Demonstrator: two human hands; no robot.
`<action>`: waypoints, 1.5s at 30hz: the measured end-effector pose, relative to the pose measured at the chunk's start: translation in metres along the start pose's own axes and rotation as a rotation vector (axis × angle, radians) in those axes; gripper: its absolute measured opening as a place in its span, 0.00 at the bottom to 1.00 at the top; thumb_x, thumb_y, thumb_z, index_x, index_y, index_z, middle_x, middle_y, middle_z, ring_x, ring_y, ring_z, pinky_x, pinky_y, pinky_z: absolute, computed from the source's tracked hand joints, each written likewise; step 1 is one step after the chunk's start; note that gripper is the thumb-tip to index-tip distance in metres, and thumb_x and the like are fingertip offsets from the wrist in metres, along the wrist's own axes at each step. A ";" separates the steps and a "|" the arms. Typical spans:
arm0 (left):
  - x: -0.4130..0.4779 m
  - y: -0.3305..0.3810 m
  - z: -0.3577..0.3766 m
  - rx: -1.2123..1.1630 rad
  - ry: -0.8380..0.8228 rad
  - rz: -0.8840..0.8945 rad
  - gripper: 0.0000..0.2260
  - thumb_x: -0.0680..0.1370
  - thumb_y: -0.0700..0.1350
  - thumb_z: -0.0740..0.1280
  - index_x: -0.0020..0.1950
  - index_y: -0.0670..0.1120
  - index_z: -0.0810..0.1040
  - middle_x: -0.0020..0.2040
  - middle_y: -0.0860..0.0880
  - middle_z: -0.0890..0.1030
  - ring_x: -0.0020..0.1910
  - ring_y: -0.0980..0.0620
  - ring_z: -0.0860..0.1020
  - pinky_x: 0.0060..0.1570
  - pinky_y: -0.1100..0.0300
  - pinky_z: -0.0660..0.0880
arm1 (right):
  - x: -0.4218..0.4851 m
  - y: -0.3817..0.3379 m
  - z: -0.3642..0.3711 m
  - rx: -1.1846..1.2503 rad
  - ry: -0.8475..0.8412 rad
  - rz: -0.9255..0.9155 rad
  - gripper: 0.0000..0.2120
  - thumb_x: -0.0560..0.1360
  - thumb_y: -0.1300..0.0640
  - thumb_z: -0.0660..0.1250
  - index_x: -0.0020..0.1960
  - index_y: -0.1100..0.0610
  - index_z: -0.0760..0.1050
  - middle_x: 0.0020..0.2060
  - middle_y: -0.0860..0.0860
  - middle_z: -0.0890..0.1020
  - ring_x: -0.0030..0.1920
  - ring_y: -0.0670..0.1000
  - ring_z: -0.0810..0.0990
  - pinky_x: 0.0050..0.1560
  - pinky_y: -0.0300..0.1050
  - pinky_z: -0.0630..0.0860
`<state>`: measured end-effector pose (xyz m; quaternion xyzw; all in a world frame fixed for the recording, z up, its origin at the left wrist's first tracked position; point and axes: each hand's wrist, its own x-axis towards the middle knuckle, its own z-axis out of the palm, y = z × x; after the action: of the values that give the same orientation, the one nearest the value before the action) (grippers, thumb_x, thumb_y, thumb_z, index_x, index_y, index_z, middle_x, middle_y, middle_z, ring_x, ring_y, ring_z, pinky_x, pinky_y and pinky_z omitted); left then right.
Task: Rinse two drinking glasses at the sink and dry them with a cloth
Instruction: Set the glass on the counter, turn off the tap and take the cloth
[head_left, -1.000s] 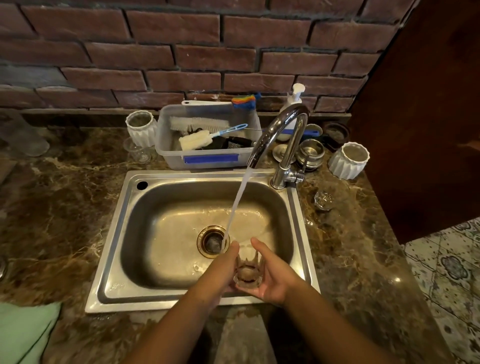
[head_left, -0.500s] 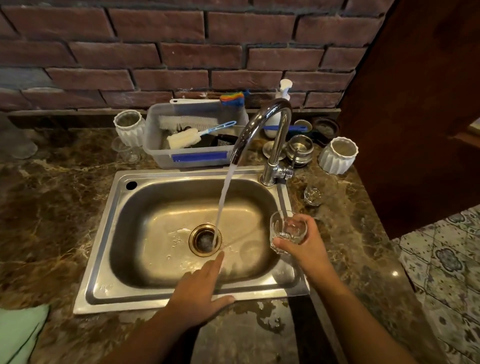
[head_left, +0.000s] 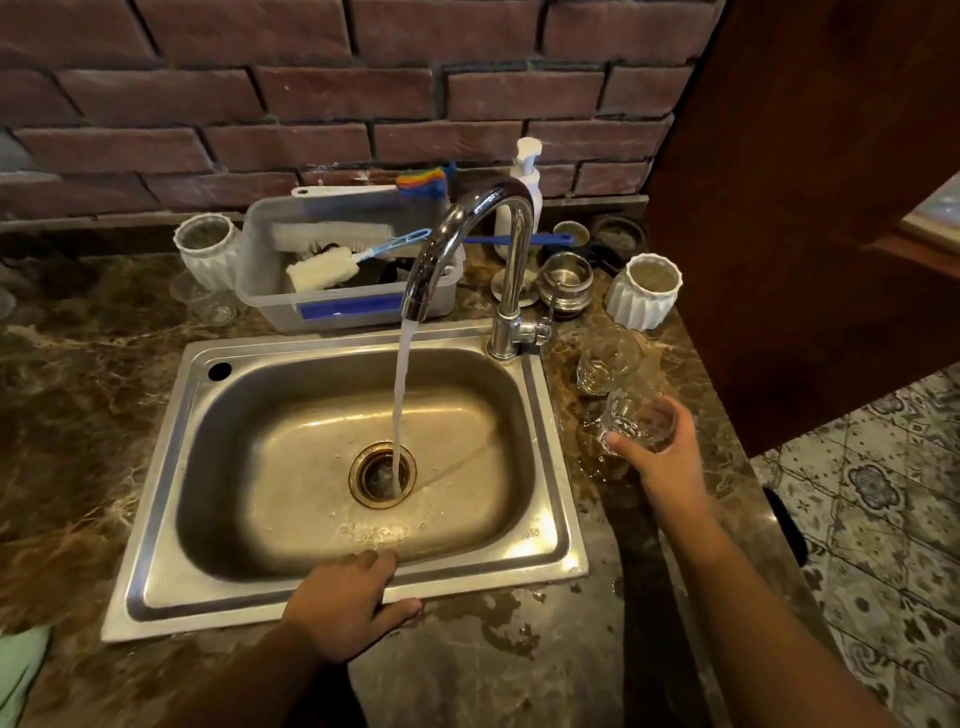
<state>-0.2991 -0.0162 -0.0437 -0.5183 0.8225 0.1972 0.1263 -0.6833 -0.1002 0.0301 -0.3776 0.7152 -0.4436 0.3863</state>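
We have carried the rinsed glass (head_left: 638, 420) from the stream to the counter (head_left: 649, 519), right hand (head_left: 670, 462) gripping it beside the second glass (head_left: 605, 361); left hand (head_left: 343, 605), empty, rests spread on the sink (head_left: 550, 457) rim; drying comes next.

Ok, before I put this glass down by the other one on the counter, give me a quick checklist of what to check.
1. Grip on the glass: ok, right hand is wrapped round it.
2. Gap to the other glass: cannot tell, they look very close.
3. Landing spot on the counter: not ok, wet patches beside the sink.
4. Tap: not ok, water is running into the drain.
5. Left hand: ok, empty, resting on the sink's front rim.
6. Cloth: ok, in view at the far left edge of the counter.
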 end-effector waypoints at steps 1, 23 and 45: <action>0.000 0.000 0.001 -0.001 0.006 0.000 0.34 0.72 0.78 0.41 0.60 0.55 0.69 0.56 0.51 0.80 0.52 0.49 0.79 0.49 0.52 0.75 | 0.000 0.002 -0.003 -0.003 0.002 0.001 0.40 0.66 0.56 0.81 0.72 0.49 0.65 0.61 0.46 0.79 0.63 0.50 0.76 0.57 0.44 0.74; -0.009 0.010 -0.002 0.028 0.092 -0.074 0.35 0.74 0.75 0.43 0.62 0.52 0.72 0.57 0.48 0.80 0.55 0.46 0.78 0.54 0.48 0.74 | -0.041 0.024 0.008 -0.075 0.158 0.115 0.36 0.71 0.62 0.76 0.74 0.52 0.62 0.69 0.57 0.75 0.68 0.58 0.74 0.67 0.59 0.72; -0.025 -0.032 -0.002 -0.019 0.105 -0.133 0.36 0.68 0.81 0.44 0.54 0.56 0.73 0.48 0.53 0.82 0.42 0.52 0.76 0.42 0.53 0.70 | 0.011 -0.045 0.120 -0.148 -0.032 -0.083 0.25 0.78 0.52 0.68 0.72 0.58 0.66 0.60 0.53 0.78 0.55 0.50 0.76 0.56 0.44 0.70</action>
<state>-0.2596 -0.0087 -0.0379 -0.5827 0.7898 0.1685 0.0910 -0.5723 -0.1659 0.0326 -0.4415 0.7235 -0.3989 0.3500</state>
